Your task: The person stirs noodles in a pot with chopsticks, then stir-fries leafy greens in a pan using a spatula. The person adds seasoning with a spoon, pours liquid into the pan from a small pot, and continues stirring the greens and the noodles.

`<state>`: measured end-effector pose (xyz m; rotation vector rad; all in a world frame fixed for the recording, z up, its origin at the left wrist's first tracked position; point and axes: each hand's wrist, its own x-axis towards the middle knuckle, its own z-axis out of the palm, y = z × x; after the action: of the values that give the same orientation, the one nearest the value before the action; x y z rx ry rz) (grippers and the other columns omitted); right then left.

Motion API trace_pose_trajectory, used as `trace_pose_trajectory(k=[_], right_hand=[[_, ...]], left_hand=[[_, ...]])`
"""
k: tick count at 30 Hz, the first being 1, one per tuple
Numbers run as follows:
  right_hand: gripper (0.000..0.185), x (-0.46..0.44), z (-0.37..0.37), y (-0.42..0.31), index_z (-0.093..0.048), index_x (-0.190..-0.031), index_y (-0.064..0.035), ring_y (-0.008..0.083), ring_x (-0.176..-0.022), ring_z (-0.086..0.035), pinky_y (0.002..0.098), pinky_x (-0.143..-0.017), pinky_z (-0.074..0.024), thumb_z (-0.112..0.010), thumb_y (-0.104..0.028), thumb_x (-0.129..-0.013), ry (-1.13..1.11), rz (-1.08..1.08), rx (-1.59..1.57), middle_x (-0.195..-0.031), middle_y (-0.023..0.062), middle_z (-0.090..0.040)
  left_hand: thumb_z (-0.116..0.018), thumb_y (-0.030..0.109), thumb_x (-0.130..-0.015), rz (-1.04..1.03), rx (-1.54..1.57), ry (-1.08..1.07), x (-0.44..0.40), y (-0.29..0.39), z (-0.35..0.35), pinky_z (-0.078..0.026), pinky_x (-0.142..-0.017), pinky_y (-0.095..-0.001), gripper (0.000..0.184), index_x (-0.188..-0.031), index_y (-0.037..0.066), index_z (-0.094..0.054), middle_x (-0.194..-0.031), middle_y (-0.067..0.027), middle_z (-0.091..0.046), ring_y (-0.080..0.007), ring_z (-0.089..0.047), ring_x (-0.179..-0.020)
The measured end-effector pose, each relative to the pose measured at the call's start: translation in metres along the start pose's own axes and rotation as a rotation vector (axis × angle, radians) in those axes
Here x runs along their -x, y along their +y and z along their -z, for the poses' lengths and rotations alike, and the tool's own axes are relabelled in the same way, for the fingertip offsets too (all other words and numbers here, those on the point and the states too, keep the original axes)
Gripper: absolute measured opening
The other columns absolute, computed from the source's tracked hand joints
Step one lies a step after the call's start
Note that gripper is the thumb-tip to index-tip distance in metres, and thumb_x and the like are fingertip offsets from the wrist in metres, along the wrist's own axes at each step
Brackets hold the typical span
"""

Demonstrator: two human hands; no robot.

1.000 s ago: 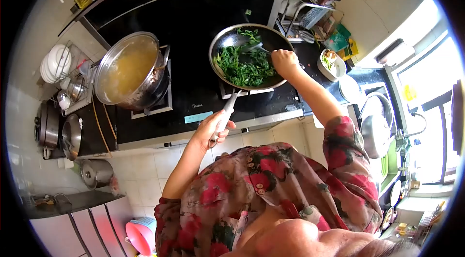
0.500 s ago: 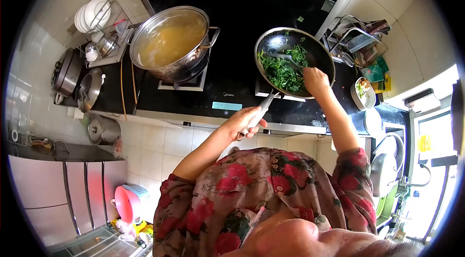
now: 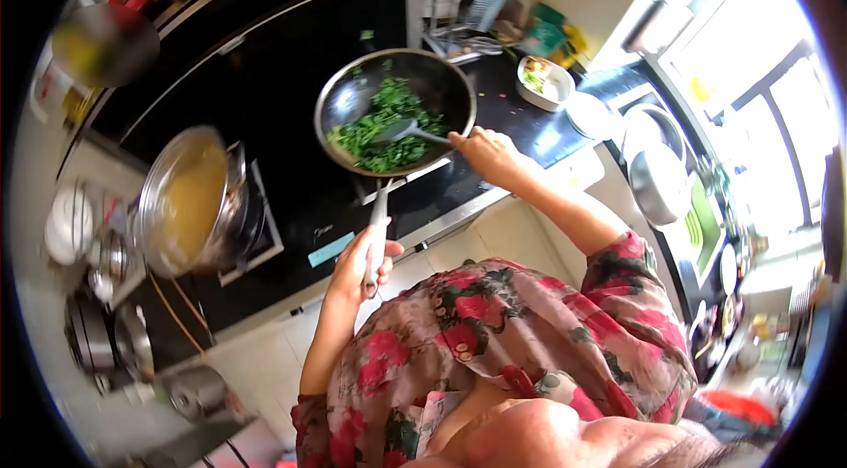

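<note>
My left hand [image 3: 363,260] is wrapped round the pale handle [image 3: 378,234] of a dark wok [image 3: 445,80] on the stove's right burner. Chopped leafy greens [image 3: 388,106] lie in the wok, mostly in its middle and lower part. My right hand [image 3: 487,153] grips a grey spatula [image 3: 401,131] above the wok's right rim, and the spatula's head rests among the greens. The far end of the spatula's handle is hidden inside my right hand.
A large pot of yellowish liquid [image 3: 190,203] stands on the left burner. Right of the wok are a white bowl with food scraps [image 3: 547,84], a utensil rack [image 3: 481,9] and a round white plate [image 3: 589,113]. A metal basin [image 3: 660,186] is farther right.
The view has turned and shifted, so the wok and pot appear farther left. The spatula has moved within the greens, and my right hand is now just outside the wok's rim.
</note>
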<state>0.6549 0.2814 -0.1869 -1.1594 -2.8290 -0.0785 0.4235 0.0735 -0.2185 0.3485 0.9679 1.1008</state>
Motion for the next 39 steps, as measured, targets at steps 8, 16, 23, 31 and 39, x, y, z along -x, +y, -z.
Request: trace_pose_trajectory(k=[8, 16, 23, 31, 39], right_hand=[[0.023, 0.052, 0.032, 0.053, -0.064, -0.104, -0.0055, 0.0334, -0.088, -0.061, 0.0409, -0.076, -0.0507, -0.058, -0.016, -0.084, 0.24, -0.3, -0.349, -0.09, 0.0148, -0.062], [0.016, 0.065, -0.025, 0.205, -0.067, -0.086, -0.0023, 0.0338, -0.071, -0.063, 0.0423, -0.066, -0.0496, -0.055, -0.013, -0.083, 0.113, -0.595, -0.792, -0.071, 0.0181, -0.062], [0.027, 0.042, -0.09, 0.372, -0.069, -0.095, -0.0081, 0.0307, -0.083, -0.065, 0.0398, -0.076, -0.0494, -0.055, -0.031, -0.09, 0.426, -0.763, -0.585, -0.09, 0.0141, -0.068], [0.029, -0.019, -0.118, 0.457, -0.068, -0.098, 0.0013, 0.0286, -0.078, -0.068, 0.0363, -0.073, -0.0539, -0.058, -0.025, -0.09, 0.54, -0.773, -0.551, -0.089, 0.0182, -0.069], [0.044, -0.061, -0.175, 0.504, -0.066, -0.087, 0.0008, 0.0335, -0.077, -0.065, 0.0403, -0.072, -0.0515, -0.067, -0.042, -0.079, 0.522, -0.759, -0.48, -0.083, 0.0169, -0.068]], left_hand=[[-0.04, 0.032, -0.099, -0.105, -0.299, -0.023, -0.014, 0.004, 0.022, -0.055, -0.055, -0.0302, 0.044, -0.131, 0.002, -0.042, -0.107, -0.0168, -0.063, -0.0216, -0.066, -0.074], [-0.05, 0.015, -0.096, -0.619, -0.843, 0.652, 0.003, 0.036, -0.023, -0.048, -0.056, -0.0198, 0.037, -0.129, 0.001, -0.047, -0.107, -0.009, -0.062, -0.0094, -0.059, -0.072], [-0.046, 0.018, -0.098, -0.773, -0.83, 0.628, -0.038, 0.042, -0.154, -0.047, -0.051, -0.0201, 0.034, -0.125, -0.002, -0.05, -0.097, -0.0116, -0.064, -0.0116, -0.061, -0.062], [-0.044, 0.019, -0.098, -0.63, -0.799, 0.711, -0.076, 0.006, -0.227, -0.049, -0.052, -0.0219, 0.033, -0.122, -0.002, -0.053, -0.093, -0.0132, -0.063, -0.0129, -0.06, -0.061], [-0.049, 0.013, -0.096, -0.553, -0.771, 0.598, -0.1, 0.001, -0.274, -0.048, -0.055, -0.0216, 0.028, -0.119, -0.002, -0.055, -0.092, -0.0099, -0.066, -0.0109, -0.06, -0.064]])
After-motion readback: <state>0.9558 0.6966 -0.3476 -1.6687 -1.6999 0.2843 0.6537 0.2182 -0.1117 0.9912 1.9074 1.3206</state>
